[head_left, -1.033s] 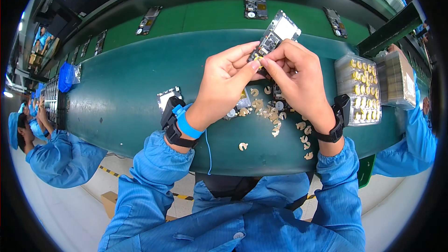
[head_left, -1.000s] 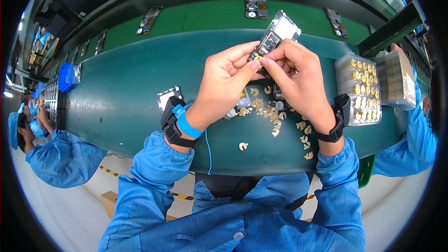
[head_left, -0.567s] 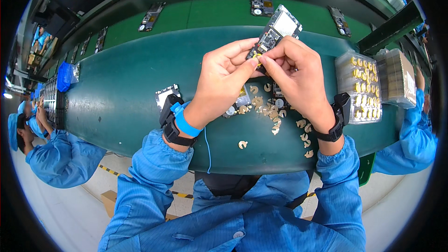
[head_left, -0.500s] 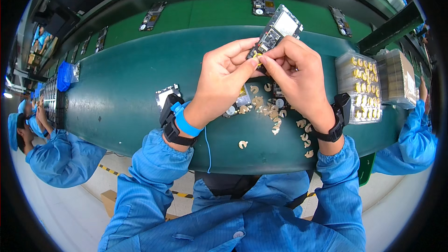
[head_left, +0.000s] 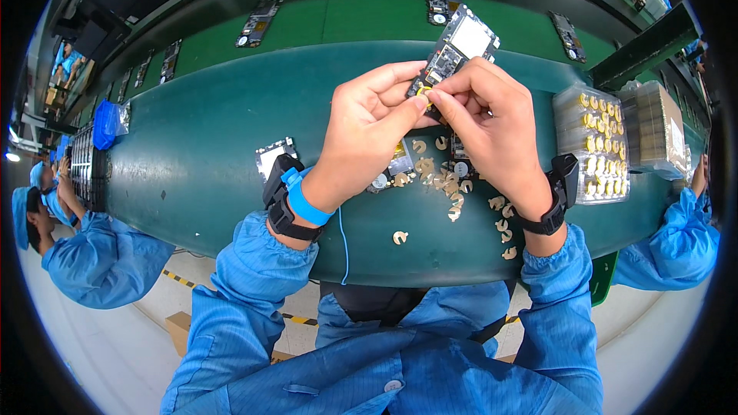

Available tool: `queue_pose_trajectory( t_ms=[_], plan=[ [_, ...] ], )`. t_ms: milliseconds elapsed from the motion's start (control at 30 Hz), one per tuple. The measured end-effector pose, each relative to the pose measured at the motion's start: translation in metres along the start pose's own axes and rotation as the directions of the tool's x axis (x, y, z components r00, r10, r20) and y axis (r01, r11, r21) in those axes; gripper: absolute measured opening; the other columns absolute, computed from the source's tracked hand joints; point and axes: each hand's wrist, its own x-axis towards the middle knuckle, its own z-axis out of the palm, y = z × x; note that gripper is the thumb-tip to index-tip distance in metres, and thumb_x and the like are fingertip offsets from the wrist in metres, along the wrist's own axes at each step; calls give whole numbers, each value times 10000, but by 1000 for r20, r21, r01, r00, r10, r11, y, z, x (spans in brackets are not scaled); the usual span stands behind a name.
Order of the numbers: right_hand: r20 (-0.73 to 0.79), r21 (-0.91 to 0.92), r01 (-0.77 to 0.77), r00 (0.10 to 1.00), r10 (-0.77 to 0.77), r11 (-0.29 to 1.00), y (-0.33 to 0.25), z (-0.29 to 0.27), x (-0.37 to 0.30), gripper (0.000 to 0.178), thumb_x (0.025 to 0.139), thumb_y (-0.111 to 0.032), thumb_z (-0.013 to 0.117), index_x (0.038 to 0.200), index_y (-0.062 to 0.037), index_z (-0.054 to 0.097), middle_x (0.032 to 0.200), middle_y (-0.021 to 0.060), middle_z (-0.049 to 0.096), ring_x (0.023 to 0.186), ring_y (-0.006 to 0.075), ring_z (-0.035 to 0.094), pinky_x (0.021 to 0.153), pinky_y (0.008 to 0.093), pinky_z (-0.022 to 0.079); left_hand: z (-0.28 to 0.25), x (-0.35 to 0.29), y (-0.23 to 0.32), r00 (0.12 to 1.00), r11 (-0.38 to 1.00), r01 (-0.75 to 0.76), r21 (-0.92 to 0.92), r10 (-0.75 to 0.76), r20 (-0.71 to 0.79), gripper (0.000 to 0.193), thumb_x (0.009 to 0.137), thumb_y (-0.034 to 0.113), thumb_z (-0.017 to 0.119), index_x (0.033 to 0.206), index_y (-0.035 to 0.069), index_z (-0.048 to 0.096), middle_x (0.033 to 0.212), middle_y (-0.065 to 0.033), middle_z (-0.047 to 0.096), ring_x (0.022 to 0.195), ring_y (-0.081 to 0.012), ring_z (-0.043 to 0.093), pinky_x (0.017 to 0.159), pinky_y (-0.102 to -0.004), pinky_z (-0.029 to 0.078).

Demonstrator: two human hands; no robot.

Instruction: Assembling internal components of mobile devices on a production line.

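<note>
My left hand (head_left: 373,124) grips the lower end of a dark circuit board (head_left: 442,65), which tilts up and to the right with a white panel near its top. At that lower end, my right hand (head_left: 492,119) pinches a small yellow ring-shaped piece (head_left: 423,92) against the board, beside my left thumb. Fingers hide part of it. Below my hands, a pile of cream-coloured notched discs (head_left: 440,180) lies on the green table. Two more boards, one of them a partly covered circuit board (head_left: 400,155), lie among the discs. Another board (head_left: 274,154) rests by my left wrist.
Clear plastic trays (head_left: 567,100) with yellow round parts are stacked at the right, beside more packed trays (head_left: 653,127). Several boards, including one dark board (head_left: 257,24), lie on the green belt (head_left: 354,15) behind the table. A blue bag (head_left: 106,124) sits far left. Co-workers in blue sit on both sides.
Boards on the far belt have shifted slightly to the right. My hands stay almost still, with the same grip on the board and the yellow piece.
</note>
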Motion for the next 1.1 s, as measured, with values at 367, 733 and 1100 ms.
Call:
queue_pose_trajectory(
  t_ms=[367,733,1100],
  plan=[
    [-19,40,10,1000,-9,999,5,2,-1,94,877,-1,775,899,27,688,788,52,604,582,88,523,526,254,403,-3,1,-1,1000,999,8,-45,-8,-5,392,1033,-17,573,1407,-119,518,1282,-221,691,1154,-242,707,958,-358,622],
    [-272,161,-97,952,138,982,22,2,5,247,940,-53,768,951,-26,523,725,-39,586,603,-12,485,512,177,350,-2,11,5,998,989,-18,-147,10,-54,380,1028,-33,569,1395,-112,513,1270,-225,693,1151,-265,710,982,-399,615],
    [-168,409,-159,955,245,899,13,5,-6,298,944,70,712,1054,-70,473,940,-8,576,815,34,570,700,178,465,-2,6,-28,996,989,-45,-140,34,-80,249,1041,-29,577,1285,-57,535,1169,-133,724,1049,-162,703,865,-351,648]
  ],
)
